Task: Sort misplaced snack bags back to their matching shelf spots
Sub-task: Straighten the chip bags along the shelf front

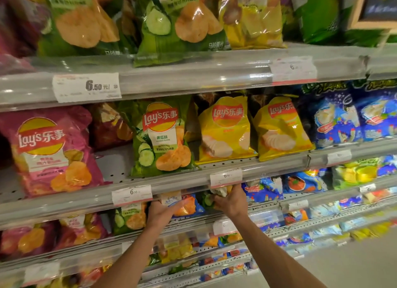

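Note:
Both my hands reach into the third shelf, just under the edge rail with its price tags. My left hand (161, 210) lies on a blue chip bag (189, 205) printed with orange chips, fingers stretched across its front. My right hand (231, 200) grips a green chip bag (207, 199) by its top, fingers curled round it. That green bag sits between the blue bag and other blue bags to the right. Another green cucumber bag (129, 220) stands left of my left hand. The tops of these bags are hidden behind the rail.
The shelf above holds a pink Lay's bag (49, 150), a green cucumber bag (161, 137), two yellow bags (225, 130) and dark blue bags (335, 120). The top shelf carries green and yellow bags. Lower shelves hold pink, yellow and blue bags. Grey floor lies at the bottom right.

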Demonstrator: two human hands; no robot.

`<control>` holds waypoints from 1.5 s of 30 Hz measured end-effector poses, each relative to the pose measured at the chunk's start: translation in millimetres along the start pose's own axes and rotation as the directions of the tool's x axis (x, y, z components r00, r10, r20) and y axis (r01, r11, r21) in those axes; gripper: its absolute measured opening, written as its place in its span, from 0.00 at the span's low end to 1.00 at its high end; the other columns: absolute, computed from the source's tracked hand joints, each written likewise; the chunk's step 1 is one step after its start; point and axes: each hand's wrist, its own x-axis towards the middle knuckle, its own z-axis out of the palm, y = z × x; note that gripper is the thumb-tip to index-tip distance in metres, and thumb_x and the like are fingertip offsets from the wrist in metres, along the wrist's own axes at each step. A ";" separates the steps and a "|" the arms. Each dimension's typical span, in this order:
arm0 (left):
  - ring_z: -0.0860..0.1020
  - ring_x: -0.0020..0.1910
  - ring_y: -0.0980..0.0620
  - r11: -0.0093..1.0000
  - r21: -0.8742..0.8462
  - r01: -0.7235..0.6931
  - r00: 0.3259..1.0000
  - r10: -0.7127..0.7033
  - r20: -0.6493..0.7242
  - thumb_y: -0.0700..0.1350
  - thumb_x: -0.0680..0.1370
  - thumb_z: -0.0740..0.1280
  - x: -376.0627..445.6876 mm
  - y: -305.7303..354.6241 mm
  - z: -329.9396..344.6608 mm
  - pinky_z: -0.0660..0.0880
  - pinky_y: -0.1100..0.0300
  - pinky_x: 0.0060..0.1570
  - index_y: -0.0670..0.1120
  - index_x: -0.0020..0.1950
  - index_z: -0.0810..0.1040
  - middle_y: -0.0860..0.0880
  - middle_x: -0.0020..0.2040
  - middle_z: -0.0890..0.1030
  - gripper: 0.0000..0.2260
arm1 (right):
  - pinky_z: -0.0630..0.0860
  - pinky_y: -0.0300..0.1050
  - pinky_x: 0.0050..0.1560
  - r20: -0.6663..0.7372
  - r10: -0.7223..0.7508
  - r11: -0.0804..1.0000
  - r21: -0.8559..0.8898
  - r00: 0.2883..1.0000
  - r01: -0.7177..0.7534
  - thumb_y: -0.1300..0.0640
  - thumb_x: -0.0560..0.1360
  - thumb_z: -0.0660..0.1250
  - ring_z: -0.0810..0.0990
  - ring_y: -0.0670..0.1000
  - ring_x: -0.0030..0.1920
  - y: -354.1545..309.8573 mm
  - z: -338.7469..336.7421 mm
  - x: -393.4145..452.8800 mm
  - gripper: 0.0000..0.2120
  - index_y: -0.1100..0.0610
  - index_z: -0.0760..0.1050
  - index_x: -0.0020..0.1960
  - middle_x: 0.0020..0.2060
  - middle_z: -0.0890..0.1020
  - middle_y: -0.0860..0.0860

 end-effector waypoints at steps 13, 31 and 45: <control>0.82 0.55 0.43 0.993 0.104 0.047 0.994 -0.036 -0.105 0.58 0.60 0.83 -23.7 24.6 69.9 0.77 0.52 0.56 0.44 0.53 0.78 0.45 0.51 0.84 0.30 | 0.77 0.46 0.46 -0.075 0.053 0.994 0.096 0.996 -0.045 0.57 0.64 0.83 0.80 0.52 0.49 66.1 -95.5 -14.0 0.31 0.52 0.67 0.59 0.48 0.80 0.47; 0.78 0.61 0.41 0.975 0.224 0.009 0.999 0.001 -0.044 0.62 0.62 0.81 -38.6 41.8 148.2 0.76 0.48 0.60 0.47 0.68 0.71 0.44 0.62 0.81 0.40 | 0.79 0.33 0.40 0.208 -0.035 0.992 0.125 0.978 0.009 0.59 0.65 0.84 0.82 0.43 0.49 108.3 -150.3 -11.4 0.32 0.49 0.68 0.60 0.51 0.82 0.47; 0.74 0.67 0.43 0.879 0.469 -0.089 0.986 0.011 0.166 0.58 0.62 0.82 -40.1 29.6 112.4 0.74 0.50 0.63 0.47 0.73 0.65 0.44 0.68 0.77 0.46 | 0.82 0.41 0.49 0.204 -0.089 0.975 0.219 0.975 0.043 0.54 0.64 0.85 0.83 0.45 0.52 83.2 -113.5 -36.0 0.32 0.46 0.69 0.60 0.52 0.84 0.46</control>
